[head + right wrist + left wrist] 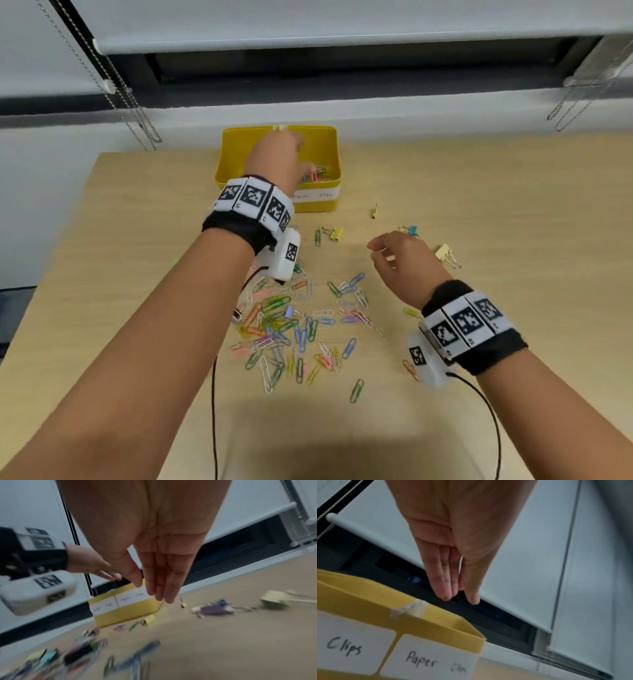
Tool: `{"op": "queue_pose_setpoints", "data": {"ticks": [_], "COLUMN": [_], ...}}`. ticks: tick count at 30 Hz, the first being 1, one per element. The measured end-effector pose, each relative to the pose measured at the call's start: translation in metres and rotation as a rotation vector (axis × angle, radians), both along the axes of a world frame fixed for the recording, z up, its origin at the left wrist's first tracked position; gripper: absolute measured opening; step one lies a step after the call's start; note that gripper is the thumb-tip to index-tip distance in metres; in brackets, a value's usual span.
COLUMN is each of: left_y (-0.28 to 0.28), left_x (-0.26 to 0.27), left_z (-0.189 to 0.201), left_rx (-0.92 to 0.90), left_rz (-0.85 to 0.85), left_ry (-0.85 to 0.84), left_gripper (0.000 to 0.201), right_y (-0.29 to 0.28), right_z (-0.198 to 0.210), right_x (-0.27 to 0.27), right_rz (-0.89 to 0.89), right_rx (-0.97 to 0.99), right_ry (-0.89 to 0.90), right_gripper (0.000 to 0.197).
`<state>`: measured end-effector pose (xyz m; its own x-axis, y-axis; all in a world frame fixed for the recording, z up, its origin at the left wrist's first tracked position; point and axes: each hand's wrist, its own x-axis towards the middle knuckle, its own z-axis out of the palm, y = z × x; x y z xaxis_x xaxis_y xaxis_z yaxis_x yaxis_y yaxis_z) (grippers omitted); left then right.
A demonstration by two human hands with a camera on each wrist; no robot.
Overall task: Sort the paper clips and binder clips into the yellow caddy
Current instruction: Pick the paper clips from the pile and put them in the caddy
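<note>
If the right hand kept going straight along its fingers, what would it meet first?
Probably the yellow caddy: the right hand points at its paper-clips label with nothing visible between them. Depth is unclear.

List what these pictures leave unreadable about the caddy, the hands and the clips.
- Yellow caddy, head view: the left hand covers its left compartment, so the contents there are hidden.
- Left label, left wrist view: the frame edge cuts off its first word; only "Clips" reads.
- Right hand, head view: whether it holds a clip is unclear.
- Clip pile, right wrist view: motion blur smears the kinds.
</note>
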<state>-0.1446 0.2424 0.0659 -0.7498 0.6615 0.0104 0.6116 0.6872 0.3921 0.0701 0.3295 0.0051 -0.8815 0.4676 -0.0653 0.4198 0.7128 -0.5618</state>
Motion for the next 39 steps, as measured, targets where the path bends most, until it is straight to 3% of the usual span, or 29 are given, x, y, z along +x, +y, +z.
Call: {"op": "queue_pose_setpoints", "data": {"ticks": [3,6,9,12,15,17,20,24,27,30,35,39], "left_y": [-0.038,-0.068,-0.085,-0.099,-0.117,-0.128,-0.135,-0.132,-0.13,-0.13,-0.129,-0.109], "left_x": [0.044,0.081,0.11,0.132,0.134,0.126,0.114,0.113,0.112,0.109,0.101,0.088], "left_z": [-0.007,-0.043,-0.077,-0.087,-0.091,-0.09,-0.087,-0.085,-0.088,-0.09,-0.089,-0.084], "left_rx": [0.085,-0.163,-0.372,-0.439,-0.313,-0.229,-0.3,-0.345,-0.351,-0.297,-0.236,-0.112], "left_rz": [-0.11,-0.251,-0.505,-0.656,-0.592,-0.484,-0.391,-0.419,-0.415,-0.388,-0.339,-0.313], "left_ry": [-0.035,-0.104,-0.079,-0.061,-0.121,-0.077,0.016,0.05,0.019,-0.091,-0.18,-0.213], "left_gripper": [0.025,0.039,0.064,0.07,0.068,0.059,0.043,0.036,0.036,0.035,0.031,0.02], "right_y": [-0.015,-0.037,-0.053,-0.06,-0.052,-0.048,-0.063,-0.092,-0.089,-0.076,-0.073,-0.072], "right_z": [-0.023,-0.045,-0.055,-0.044,-0.033,-0.036,-0.045,-0.051,-0.044,-0.044,-0.059,-0.052], "right_x": [0.032,0.041,0.04,0.045,0.06,0.073,0.085,0.082,0.074,0.06,0.045,0.056], "right_rz": [-0.023,0.077,0.278,0.388,0.23,0.096,-0.076,0.083,0.175,0.192,0.352,0.449], "right_rx": [0.004,-0.011,0.056,-0.01,-0.001,0.121,0.069,0.063,-0.013,0.041,0.14,0.081], "right_ry": [-0.26,-0.374,-0.394,-0.397,-0.311,-0.41,-0.546,-0.525,-0.392,-0.291,-0.382,-0.366], "right_gripper": [0.046,0.062,0.057,0.055,0.048,0.065,0.092,0.099,0.075,0.066,0.066,0.058]}}
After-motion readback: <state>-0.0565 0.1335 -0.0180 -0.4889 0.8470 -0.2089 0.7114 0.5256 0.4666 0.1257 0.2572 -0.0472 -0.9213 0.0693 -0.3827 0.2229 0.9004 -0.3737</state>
